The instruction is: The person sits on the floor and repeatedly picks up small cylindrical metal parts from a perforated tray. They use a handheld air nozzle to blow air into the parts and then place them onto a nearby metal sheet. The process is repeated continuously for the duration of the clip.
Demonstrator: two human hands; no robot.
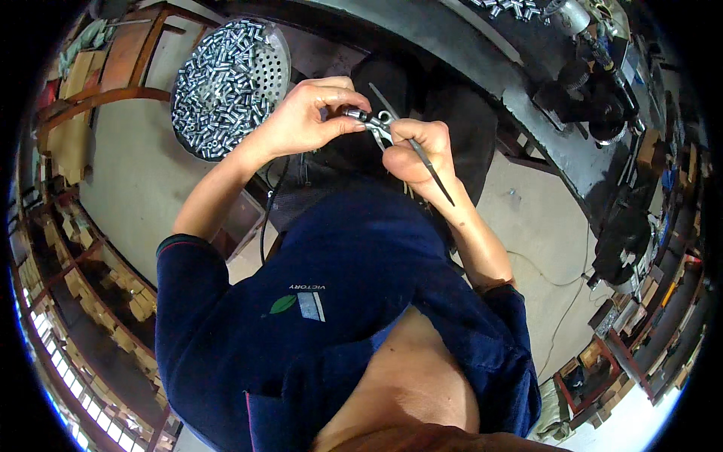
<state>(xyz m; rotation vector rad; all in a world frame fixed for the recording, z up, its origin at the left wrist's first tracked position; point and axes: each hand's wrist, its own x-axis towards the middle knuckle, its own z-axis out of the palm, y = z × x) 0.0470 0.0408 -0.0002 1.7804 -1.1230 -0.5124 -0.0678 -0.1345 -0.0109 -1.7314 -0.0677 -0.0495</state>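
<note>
1. A person in a dark blue shirt holds a small metal sleeve (355, 114) up in front of the chest, pinched between thumb and fingers of the left hand (305, 117), whose grip is closed on the part.

2. The right hand (418, 151) is closed around a pair of slim pliers (392, 132), their nose meeting the end of the sleeve; one long handle runs down past the wrist and another points up and away.

3. At far left, a round perforated tray (275, 56) carries a heap of similar shiny sleeves (218, 83); more lie on the dark workbench (482, 45) at far right, beside machine parts (595, 83).

4. Judged from this hold, the main risk is a slip: the sleeve is small and smooth, held only at the fingertips, and a twist or squeeze from the pliers could flick it out and down to the concrete floor (128, 173).

5. The pliers' nose works right beside the left thumb and fingertips, so a jaw skidding off the metal could pinch or jab the skin.

6. Both hands work unsupported in mid-air, with no tabletop beneath them; any shake would likely throw the tool off the sleeve's end.

7. Too hard a squeeze could dent the thin part.
</note>
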